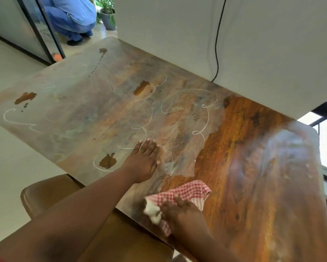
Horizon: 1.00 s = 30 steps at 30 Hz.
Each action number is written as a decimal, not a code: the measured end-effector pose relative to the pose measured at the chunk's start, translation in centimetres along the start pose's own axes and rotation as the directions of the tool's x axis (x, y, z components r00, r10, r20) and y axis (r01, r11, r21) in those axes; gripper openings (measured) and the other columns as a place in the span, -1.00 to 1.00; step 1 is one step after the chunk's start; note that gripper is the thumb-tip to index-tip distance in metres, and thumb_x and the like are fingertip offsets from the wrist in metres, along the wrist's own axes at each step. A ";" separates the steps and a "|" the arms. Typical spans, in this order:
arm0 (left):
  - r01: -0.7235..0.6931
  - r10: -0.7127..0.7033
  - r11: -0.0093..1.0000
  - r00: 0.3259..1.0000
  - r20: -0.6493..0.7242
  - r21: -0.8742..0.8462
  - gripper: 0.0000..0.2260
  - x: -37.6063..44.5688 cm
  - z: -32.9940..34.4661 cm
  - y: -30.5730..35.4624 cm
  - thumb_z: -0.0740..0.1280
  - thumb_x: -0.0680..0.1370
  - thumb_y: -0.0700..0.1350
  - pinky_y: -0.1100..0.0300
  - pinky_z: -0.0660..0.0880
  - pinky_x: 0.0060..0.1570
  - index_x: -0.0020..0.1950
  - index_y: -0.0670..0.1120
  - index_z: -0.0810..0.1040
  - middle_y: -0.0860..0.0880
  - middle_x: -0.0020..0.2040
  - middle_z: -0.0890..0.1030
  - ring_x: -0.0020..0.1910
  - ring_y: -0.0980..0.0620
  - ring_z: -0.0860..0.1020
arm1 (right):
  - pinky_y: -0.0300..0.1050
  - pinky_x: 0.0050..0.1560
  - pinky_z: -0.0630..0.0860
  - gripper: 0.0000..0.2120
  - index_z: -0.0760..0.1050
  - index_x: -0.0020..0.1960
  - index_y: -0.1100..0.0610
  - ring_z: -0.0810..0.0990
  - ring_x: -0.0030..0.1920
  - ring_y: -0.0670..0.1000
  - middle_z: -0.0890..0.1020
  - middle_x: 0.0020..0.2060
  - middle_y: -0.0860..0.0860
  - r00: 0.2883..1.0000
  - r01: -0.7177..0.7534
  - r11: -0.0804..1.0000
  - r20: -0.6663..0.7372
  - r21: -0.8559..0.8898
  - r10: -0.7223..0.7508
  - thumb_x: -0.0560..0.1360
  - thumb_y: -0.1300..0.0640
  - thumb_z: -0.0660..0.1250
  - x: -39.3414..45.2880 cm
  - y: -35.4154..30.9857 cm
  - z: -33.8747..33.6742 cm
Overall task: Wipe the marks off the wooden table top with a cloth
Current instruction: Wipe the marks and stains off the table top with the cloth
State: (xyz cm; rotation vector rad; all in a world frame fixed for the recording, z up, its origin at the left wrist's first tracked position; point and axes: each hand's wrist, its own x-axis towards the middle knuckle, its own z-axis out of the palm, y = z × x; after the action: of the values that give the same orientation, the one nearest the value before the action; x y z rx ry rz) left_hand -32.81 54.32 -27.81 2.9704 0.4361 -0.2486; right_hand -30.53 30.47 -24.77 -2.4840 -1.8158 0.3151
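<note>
The left hand (142, 162) lies flat, fingers straight, on the tabletop (253, 167); the right hand (179, 212) presses the checked cloth (189, 193) near the front edge, its grip blurred; white scrawls (187, 103) and brown smears (142, 87) form no readable writing.

Right hand (179, 214) presses checked cloth (185, 193) on wooden table (253, 167); left hand (142, 161) lies flat.
</note>
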 end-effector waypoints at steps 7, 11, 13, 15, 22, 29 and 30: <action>-0.016 0.014 1.000 0.995 -0.097 -0.012 -0.45 1.4 0.5 0.9 -0.15 0.65 0.12 0.04 -0.42 0.43 0.57 -0.09 -0.12 -0.10 0.59 -0.13 0.52 -0.05 -0.30 | -0.23 -0.44 0.49 -0.67 0.61 -0.13 -0.15 0.63 -0.34 -0.06 0.68 -0.25 -0.12 0.957 -0.289 0.957 -0.015 -0.041 0.288 0.12 0.01 0.56 0.3 7.1 -3.4; 0.003 -0.005 1.000 0.993 -0.119 -0.019 -0.46 2.6 0.4 1.5 -0.14 0.65 0.10 0.08 -0.47 0.39 0.57 -0.09 -0.13 -0.10 0.58 -0.14 0.51 -0.03 -0.32 | -0.13 -0.23 0.50 -0.69 0.56 0.12 -0.11 0.63 -0.15 0.02 0.67 -0.07 -0.05 0.957 -0.286 0.956 -0.066 -0.061 0.282 0.38 0.01 0.35 5.3 5.8 -3.7; 0.011 -0.012 1.000 0.992 -0.124 -0.008 -0.47 3.4 0.4 1.7 -0.14 0.65 0.09 0.07 -0.47 0.39 0.57 -0.09 -0.12 -0.11 0.59 -0.12 0.53 -0.05 -0.27 | -0.21 -0.28 0.51 -0.64 0.60 0.03 -0.12 0.65 -0.17 -0.02 0.68 -0.11 -0.13 0.988 -0.145 0.988 -0.065 -0.056 0.141 0.23 -0.03 0.46 5.0 4.7 -1.9; 0.028 -0.029 1.000 0.991 -0.130 -0.009 -0.46 4.1 0.4 1.7 -0.14 0.65 0.10 0.07 -0.47 0.39 0.57 -0.09 -0.12 -0.10 0.59 -0.12 0.54 -0.05 -0.25 | -0.28 -0.25 0.52 -0.58 0.61 -0.02 -0.15 0.66 -0.12 -0.09 0.68 -0.11 -0.22 1.000 0.012 0.999 -0.006 -0.037 -0.012 0.12 -0.09 0.51 2.8 4.8 -0.9; 0.097 -0.100 0.995 0.983 -0.153 -0.028 -0.46 6.4 0.0 2.1 -0.15 0.65 0.12 0.08 -0.46 0.41 0.57 -0.08 -0.13 -0.07 0.58 -0.14 0.52 -0.01 -0.29 | -0.20 -0.26 0.52 -0.70 0.54 0.09 -0.13 0.62 -0.26 -0.06 0.67 -0.19 -0.06 0.982 -0.184 0.980 -0.050 -0.076 0.181 0.37 0.05 0.33 5.4 15.0 -5.4; 0.190 -0.198 0.980 0.958 -0.206 -0.057 -0.46 11.4 -0.8 2.2 -0.19 0.64 0.12 0.08 -0.43 0.42 0.57 -0.09 -0.12 -0.05 0.57 -0.17 0.48 -0.01 -0.35 | -0.16 -0.12 0.52 -0.66 0.58 0.05 -0.11 0.65 -0.10 -0.01 0.69 -0.14 -0.10 0.993 0.110 0.994 -0.031 -0.013 -0.111 0.29 -0.02 0.31 9.0 15.0 -2.7; 0.187 -0.195 0.981 0.959 -0.205 -0.061 -0.47 12.0 -1.0 2.2 -0.15 0.65 0.11 0.08 -0.43 0.42 0.57 -0.09 -0.11 -0.07 0.57 -0.15 0.49 -0.02 -0.34 | -0.25 -0.15 0.53 -0.65 0.60 -0.02 -0.18 0.66 -0.12 -0.11 0.68 -0.14 -0.21 0.986 0.162 0.987 -0.043 0.005 -0.162 0.20 -0.08 0.35 7.8 16.0 -2.5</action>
State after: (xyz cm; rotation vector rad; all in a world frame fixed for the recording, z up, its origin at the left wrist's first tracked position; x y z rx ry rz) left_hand -20.66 55.66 -28.77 2.9261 0.7453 0.0578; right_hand -12.80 33.08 -25.90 -2.2995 -1.9787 0.2596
